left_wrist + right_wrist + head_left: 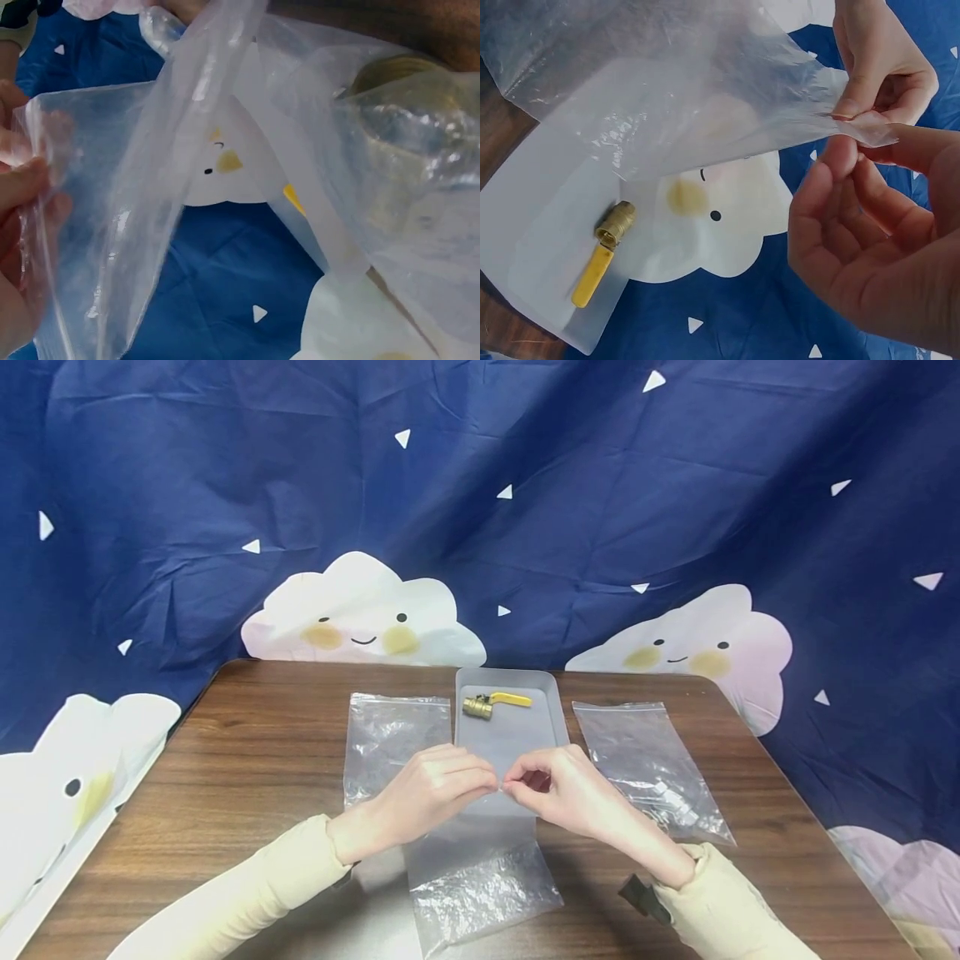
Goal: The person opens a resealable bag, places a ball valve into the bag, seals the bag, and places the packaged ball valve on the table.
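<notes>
In front of me, my left hand [435,789] and right hand [566,789] come together, each pinching the upper edge of a clear plastic bag [480,893]. Below the hands the bag hangs over the table's near side. In the right wrist view, thumbs and fingers of both hands meet at a gathered corner of the bag [705,112]. Through the plastic [112,195] in the left wrist view, a brass-coloured round thing [405,82] shows. Beyond the hands, a brass ball valve [477,707] with a yellow lever [512,699] lies in a shallow grey tray [560,714].
Left of the tray lies another clear zip bag [393,731], partly behind my left hand. A third clear bag [633,735] on the right has small whitish pieces [675,802] in it. The brown wooden table [262,752] ends at a blue cloth backdrop [562,443].
</notes>
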The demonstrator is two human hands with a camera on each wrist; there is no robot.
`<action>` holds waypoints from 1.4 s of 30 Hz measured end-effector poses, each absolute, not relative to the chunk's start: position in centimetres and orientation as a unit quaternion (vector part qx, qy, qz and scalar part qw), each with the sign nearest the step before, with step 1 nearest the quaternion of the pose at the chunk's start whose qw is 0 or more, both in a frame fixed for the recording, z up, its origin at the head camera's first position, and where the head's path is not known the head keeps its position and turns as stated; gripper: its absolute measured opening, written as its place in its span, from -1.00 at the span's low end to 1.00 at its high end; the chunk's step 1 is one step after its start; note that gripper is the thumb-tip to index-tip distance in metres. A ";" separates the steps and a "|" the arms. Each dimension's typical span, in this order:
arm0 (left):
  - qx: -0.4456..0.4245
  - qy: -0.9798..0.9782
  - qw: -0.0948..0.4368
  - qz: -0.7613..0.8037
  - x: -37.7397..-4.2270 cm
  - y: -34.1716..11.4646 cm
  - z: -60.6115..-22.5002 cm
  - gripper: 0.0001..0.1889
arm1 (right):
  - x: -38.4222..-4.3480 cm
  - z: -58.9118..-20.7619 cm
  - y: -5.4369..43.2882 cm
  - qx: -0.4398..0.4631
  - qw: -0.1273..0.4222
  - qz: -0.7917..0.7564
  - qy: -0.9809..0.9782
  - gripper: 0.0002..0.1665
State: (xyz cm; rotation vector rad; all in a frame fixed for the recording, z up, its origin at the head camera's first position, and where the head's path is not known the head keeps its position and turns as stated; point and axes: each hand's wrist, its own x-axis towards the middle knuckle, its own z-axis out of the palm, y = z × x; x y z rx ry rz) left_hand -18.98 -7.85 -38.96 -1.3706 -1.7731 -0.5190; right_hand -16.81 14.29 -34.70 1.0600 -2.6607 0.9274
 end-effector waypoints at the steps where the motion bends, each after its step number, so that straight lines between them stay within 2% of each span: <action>1: -0.546 -0.699 0.412 -0.208 -19.0 -7.9 -39.0 -0.84 | -16.8 -34.7 14.3 0.345 0.061 0.313 -0.883 -0.89; 7: -0.553 -0.684 0.428 -0.208 -19.1 -7.9 -39.1 -0.88 | -16.7 -34.7 14.3 0.319 0.053 0.327 -0.888 -0.87; 12: -0.545 -0.688 0.433 -0.208 -19.1 -8.1 -38.9 -0.92 | -16.9 -34.8 14.0 0.310 0.075 0.329 -0.889 -0.86; 15: -0.548 -0.684 0.429 -0.218 -19.0 -8.2 -38.9 -0.88 | -17.0 -34.9 13.8 0.305 0.093 0.326 -0.890 -0.84; 22: -0.514 -0.735 0.374 -0.237 -18.8 -8.1 -38.6 -0.85 | -16.9 -34.9 14.2 0.311 0.108 0.315 -0.890 -0.84; 28: -0.473 -0.774 0.333 -0.257 -19.2 -8.6 -38.5 -0.96 | -17.0 -34.9 14.6 0.322 0.108 0.311 -0.888 -0.83; 33: -0.482 -0.774 0.329 -0.245 -19.2 -8.6 -38.6 -0.99 | -17.2 -35.3 14.3 0.355 0.127 0.291 -0.879 -0.85; 37: -0.491 -0.770 0.332 -0.235 -19.0 -8.4 -38.6 -0.92 | -17.3 -35.4 13.8 0.379 0.144 0.293 -0.866 -0.90; 42: -0.494 -0.765 0.343 -0.230 -18.8 -8.3 -38.4 -0.92 | -17.4 -35.3 13.7 0.379 0.152 0.300 -0.862 -0.89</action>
